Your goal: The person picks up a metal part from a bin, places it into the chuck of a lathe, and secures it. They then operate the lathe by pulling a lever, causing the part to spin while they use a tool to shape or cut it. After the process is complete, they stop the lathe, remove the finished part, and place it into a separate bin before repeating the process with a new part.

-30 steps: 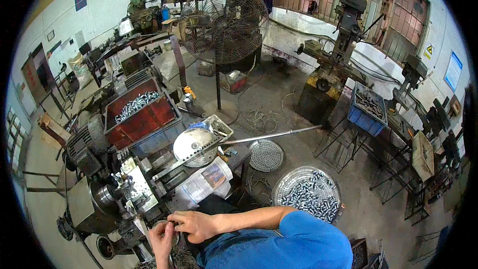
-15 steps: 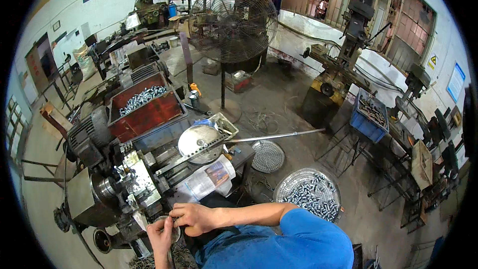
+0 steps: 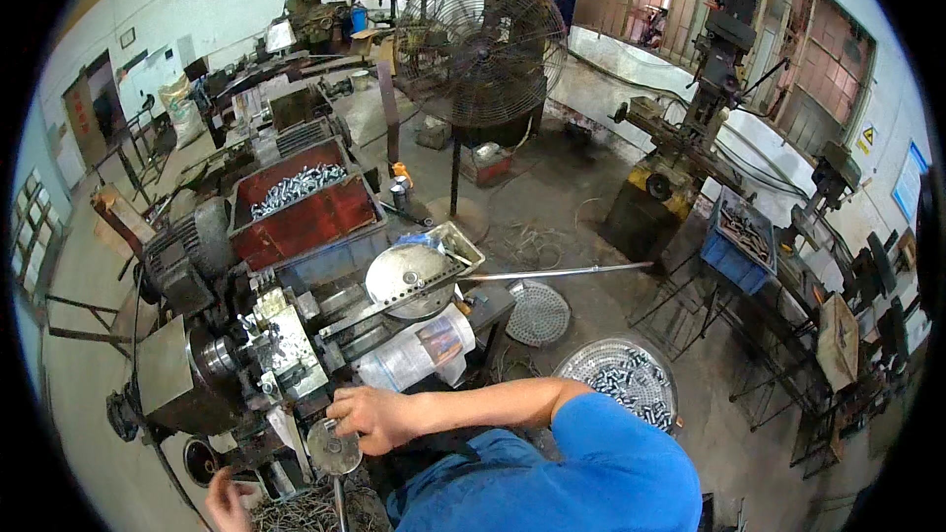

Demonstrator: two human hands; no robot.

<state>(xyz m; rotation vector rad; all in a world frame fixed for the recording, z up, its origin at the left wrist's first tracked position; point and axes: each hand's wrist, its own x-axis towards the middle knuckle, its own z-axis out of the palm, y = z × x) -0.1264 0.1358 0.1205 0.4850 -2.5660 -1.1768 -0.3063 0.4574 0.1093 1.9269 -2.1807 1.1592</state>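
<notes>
My right hand point(image 3: 372, 419) is closed, its fingers curled at the upper edge of a round metal disc point(image 3: 333, 450) on a rod. Whatever those fingers grip is hidden. At the lower left, my left hand point(image 3: 229, 502) is apart from the disc and smeared by motion, near a heap of metal shavings point(image 3: 301, 514). Just beyond both hands stands a lathe-like machine with a chuck point(image 3: 209, 355) and a greasy metal tool slide point(image 3: 291, 340).
A red bin point(image 3: 305, 222) holds shiny metal parts. A perforated round tray point(image 3: 670, 384) with similar parts sits on the floor at right. Newspaper point(image 3: 414, 353) lies on the machine bench. A long bar point(image 3: 562, 272) juts rightward. A large fan point(image 3: 481, 49) stands behind.
My left hand has left the disc and moved left and down. My right hand stays by the disc, more of which now shows. The view has shifted slightly.
</notes>
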